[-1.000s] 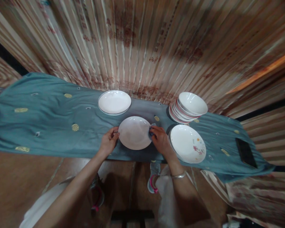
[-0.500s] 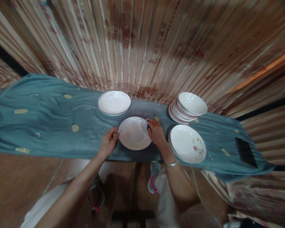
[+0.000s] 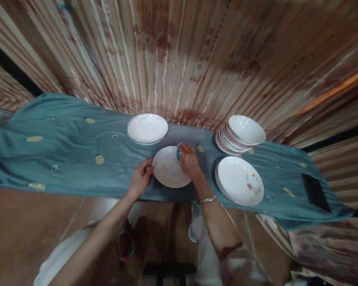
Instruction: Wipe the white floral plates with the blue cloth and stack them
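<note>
A plain white plate (image 3: 169,171) is in front of me near the table's front edge. My left hand (image 3: 141,174) pinches its left rim between thumb and fingers. My right hand (image 3: 189,159), with a bangle on the wrist, is closed on a small blue cloth (image 3: 178,152) and presses it to the plate's upper right rim. Much of the cloth is hidden by the fingers. Behind the plate, slightly left, sits another white plate (image 3: 147,128) with a dark rim line, apparently on top of a second one.
To the right stand a stack of bowls (image 3: 246,129) with red bands and a stack of plates (image 3: 235,178) with a flower print. A dark flat phone-like object (image 3: 315,192) lies at the far right of the teal tablecloth (image 3: 71,159). A pleated curtain (image 3: 179,59) hangs behind.
My right hand has slid left along the plate's upper rim with the cloth. The left hand keeps its hold on the left rim. The whole view has shifted slightly.
</note>
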### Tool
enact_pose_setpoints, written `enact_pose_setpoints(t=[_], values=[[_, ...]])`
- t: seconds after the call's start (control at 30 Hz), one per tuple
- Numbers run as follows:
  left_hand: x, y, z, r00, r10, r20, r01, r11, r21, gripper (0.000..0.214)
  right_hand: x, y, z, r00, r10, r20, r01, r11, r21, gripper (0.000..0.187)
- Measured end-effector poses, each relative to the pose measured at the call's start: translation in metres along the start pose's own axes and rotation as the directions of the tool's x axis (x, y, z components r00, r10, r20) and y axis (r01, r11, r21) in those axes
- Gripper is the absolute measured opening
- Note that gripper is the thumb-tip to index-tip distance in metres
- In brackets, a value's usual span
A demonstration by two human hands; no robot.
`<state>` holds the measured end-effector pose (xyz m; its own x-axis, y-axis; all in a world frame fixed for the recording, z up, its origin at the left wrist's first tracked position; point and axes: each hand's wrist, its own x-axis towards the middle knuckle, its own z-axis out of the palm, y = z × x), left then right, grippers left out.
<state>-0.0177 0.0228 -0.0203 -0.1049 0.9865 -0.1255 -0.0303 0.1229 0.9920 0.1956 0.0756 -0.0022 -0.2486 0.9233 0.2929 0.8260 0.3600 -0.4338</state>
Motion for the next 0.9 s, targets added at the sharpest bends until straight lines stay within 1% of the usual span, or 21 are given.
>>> enact_pose_setpoints(t=[0.13, 0.23, 0.37, 0.43, 0.53, 0.63, 0.8, 0.9], values=[[0.0, -0.001, 0.0, 1.0, 0.024, -0.005, -0.023, 0.999, 0.025, 0.041, 0.002, -0.007, 0.008, 0.999, -0.041, 0.019, 0.04, 0.998, 0.045, 0.054], [0.001, -0.001, 0.0, 0.999, 0.041, -0.011, -0.04, 0.998, 0.05, 0.04, 0.003, -0.012, 0.013, 0.998, -0.046, 0.041, 0.043, 0.996, 0.078, 0.056], [0.0, 0.0, 0.0, 0.999, 0.033, 0.004, -0.033, 0.998, 0.057, 0.04, 0.004, -0.018, 0.018, 0.994, -0.055, 0.09, 0.041, 0.987, 0.153, 0.058], [0.0, 0.0, 0.0, 0.999, 0.039, 0.002, -0.039, 0.997, 0.067, 0.038, 0.004, -0.021, 0.021, 0.992, -0.069, 0.104, 0.051, 0.986, 0.159, 0.057], [-0.001, 0.001, 0.0, 0.999, 0.045, -0.007, -0.045, 0.997, 0.06, 0.037, 0.003, -0.025, 0.024, 0.988, -0.105, 0.114, 0.085, 0.983, 0.165, 0.054], [0.0, 0.0, 0.001, 0.999, 0.051, -0.004, -0.051, 0.997, 0.054, 0.038, 0.002, -0.029, 0.027, 0.982, -0.15, 0.112, 0.123, 0.968, 0.22, 0.053], [0.001, -0.004, 0.0, 1.0, -0.01, -0.016, 0.01, 1.0, 0.018, 0.042, -0.002, -0.035, 0.03, 0.969, -0.198, 0.151, 0.144, 0.94, 0.309, 0.052], [0.0, -0.004, 0.0, 0.999, -0.014, -0.029, 0.014, 1.0, 0.004, 0.049, -0.006, -0.038, 0.03, 0.962, -0.211, 0.172, 0.143, 0.929, 0.341, 0.053]])
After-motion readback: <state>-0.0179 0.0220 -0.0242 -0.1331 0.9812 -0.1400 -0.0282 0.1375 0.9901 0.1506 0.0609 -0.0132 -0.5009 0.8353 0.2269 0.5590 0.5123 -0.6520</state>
